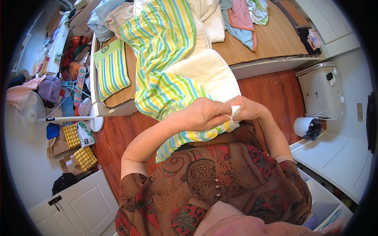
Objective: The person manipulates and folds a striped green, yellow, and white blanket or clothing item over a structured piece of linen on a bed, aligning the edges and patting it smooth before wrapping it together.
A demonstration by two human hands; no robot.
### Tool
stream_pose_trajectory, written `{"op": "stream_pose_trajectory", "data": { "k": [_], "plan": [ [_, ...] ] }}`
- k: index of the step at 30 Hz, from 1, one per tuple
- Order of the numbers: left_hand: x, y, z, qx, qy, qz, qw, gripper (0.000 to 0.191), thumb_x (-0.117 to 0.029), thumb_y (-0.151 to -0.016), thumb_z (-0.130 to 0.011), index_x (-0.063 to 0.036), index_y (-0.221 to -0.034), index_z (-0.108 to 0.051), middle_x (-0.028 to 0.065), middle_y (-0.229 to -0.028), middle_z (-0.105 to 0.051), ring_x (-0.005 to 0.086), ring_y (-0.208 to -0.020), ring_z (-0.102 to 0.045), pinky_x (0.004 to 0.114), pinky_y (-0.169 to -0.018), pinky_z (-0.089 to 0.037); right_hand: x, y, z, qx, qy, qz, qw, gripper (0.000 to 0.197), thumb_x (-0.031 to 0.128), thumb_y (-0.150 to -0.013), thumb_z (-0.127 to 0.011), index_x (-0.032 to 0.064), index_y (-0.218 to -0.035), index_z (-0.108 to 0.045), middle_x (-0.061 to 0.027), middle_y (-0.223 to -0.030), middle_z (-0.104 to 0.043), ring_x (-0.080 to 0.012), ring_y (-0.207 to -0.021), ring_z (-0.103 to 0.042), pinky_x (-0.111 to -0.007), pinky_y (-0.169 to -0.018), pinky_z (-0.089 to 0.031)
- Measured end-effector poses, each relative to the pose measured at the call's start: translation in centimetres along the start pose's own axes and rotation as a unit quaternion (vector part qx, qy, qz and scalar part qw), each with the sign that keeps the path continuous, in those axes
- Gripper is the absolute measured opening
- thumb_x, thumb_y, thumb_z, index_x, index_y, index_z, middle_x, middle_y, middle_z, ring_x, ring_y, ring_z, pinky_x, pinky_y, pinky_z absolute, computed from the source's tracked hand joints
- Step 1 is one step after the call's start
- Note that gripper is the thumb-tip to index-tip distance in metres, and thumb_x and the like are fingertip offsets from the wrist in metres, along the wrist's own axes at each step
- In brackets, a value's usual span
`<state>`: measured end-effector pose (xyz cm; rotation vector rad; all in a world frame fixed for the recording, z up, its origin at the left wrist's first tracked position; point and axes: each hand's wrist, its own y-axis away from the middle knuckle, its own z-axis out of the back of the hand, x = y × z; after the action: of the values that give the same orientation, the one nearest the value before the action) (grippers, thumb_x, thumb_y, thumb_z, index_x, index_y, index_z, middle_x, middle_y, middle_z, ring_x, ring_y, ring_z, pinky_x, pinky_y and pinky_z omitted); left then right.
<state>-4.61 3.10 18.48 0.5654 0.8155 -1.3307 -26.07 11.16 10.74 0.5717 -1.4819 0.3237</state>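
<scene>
A duvet cover (165, 35) with green, yellow, blue and white stripes runs from the bed down to my lap. Cream-white quilted padding (206, 70) lies alongside it, its rounded corner hanging over the bed's edge. Close to my body, my left hand (203, 113) pinches a thin white tie at the cover's edge. My right hand (246, 106) meets it there, its fingers around a bunched white piece of cloth (236, 109). Some fingertips are hidden behind the fabric, and whether the tie is knotted is unclear.
A bed with a woven mat (265, 38) carries a striped pillow (113, 69) and several heaped cloths (240, 20). On the left stand a white fan (31, 115), egg trays (85, 159) and a door (85, 203). To the right are a cabinet (319, 88) and a waste bin (302, 126).
</scene>
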Motion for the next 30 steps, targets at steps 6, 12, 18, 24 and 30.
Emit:
{"op": "stream_pose_trajectory", "data": {
  "k": [6, 12, 18, 24, 30],
  "plan": [
    [-4.6, -2.1, 0.6, -0.027, -0.09, -0.093, 0.991, 0.011, -0.019, -0.088, -0.064, -0.0111, -0.095, -0.061, 0.0097, -0.081, -0.063, 0.0329, -0.073, -0.063, 0.042, -0.061, -0.051, 1.4, -3.5, -1.3, 0.113, 0.102, 0.014, 0.988, 0.027, 0.01, -0.083, -0.071, 0.004, -0.109, -0.065, -0.0038, -0.101, -0.066, -0.0119, -0.092, -0.06, -0.029, -0.081, -0.05],
    [-5.8, -2.9, 1.6, -0.011, -0.123, -0.059, 0.991, 0.011, -0.019, -0.085, -0.064, -0.0099, -0.091, -0.06, 0.0085, -0.08, -0.064, 0.0326, -0.072, -0.064, 0.041, -0.06, -0.051, 2.1, -4.5, -4.2, 0.002, -0.079, 0.057, 0.995, 0.034, 0.011, -0.085, -0.069, 0.0051, -0.117, -0.06, -0.005, -0.11, -0.063, -0.0129, -0.1, -0.058, -0.03, -0.087, -0.048],
    [-6.0, -3.9, 4.7, -0.07, -0.17, -0.085, 0.979, 0.013, -0.018, -0.082, -0.066, -0.0073, -0.078, -0.059, 0.0097, -0.072, -0.06, 0.0325, -0.068, -0.062, 0.042, -0.058, -0.049, 2.5, -4.5, -3.7, -0.043, -0.161, 0.069, 0.984, 0.04, 0.012, -0.087, -0.068, 0.0063, -0.125, -0.055, -0.0063, -0.119, -0.059, -0.014, -0.107, -0.056, -0.031, -0.093, -0.047],
    [-3.9, -3.8, 4.0, -0.072, -0.072, -0.062, 0.993, 0.021, -0.014, -0.082, -0.066, -0.005, -0.1, -0.065, 0.0134, -0.09, -0.061, 0.0342, -0.084, -0.061, 0.042, -0.073, -0.05, 2.8, -4.4, -4.1, -0.064, -0.187, 0.08, 0.977, 0.046, 0.012, -0.09, -0.066, 0.0074, -0.133, -0.049, -0.0075, -0.127, -0.056, -0.0151, -0.114, -0.054, -0.032, -0.098, -0.045],
    [-2.0, 1.2, 6.6, -0.139, 0.002, 0.006, 0.99, 0.049, -0.018, -0.084, -0.07, -0.0035, -0.129, -0.057, 0.014, -0.129, -0.057, 0.0307, -0.119, -0.054, 0.037, -0.1, -0.043, 2.9, -4.1, -3.6, -0.085, -0.204, 0.09, 0.971, 0.052, 0.013, -0.091, -0.065, 0.0084, -0.139, -0.045, -0.0085, -0.134, -0.053, -0.0159, -0.12, -0.053, -0.033, -0.103, -0.044]
  ]
}}
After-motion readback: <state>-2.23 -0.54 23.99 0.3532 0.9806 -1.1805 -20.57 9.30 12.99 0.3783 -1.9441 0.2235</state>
